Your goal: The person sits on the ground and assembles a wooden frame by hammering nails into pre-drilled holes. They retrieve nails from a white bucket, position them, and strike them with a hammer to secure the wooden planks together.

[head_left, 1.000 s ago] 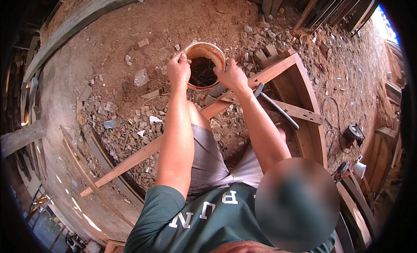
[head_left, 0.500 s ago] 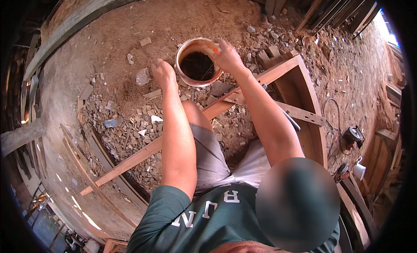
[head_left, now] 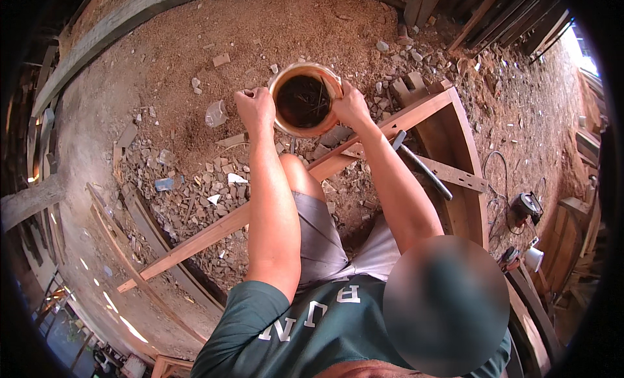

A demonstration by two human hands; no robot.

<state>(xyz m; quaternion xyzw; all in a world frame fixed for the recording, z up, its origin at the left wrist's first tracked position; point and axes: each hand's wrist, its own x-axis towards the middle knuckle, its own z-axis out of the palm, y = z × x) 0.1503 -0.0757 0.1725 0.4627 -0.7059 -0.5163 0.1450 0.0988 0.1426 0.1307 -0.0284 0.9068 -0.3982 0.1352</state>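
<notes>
The floor [head_left: 299, 30] is bare reddish-brown earth, loose and crumbly. Rubble [head_left: 227, 165] covers it thickly in the middle, with a white shard [head_left: 236, 178] and a blue scrap [head_left: 164, 184] among the pieces. A clear plastic piece [head_left: 216, 113] lies just beside the rubble, a flat chip [head_left: 221, 60] farther up. At right rest a power tool [head_left: 526, 206] and a looping cord [head_left: 499, 167].
</notes>
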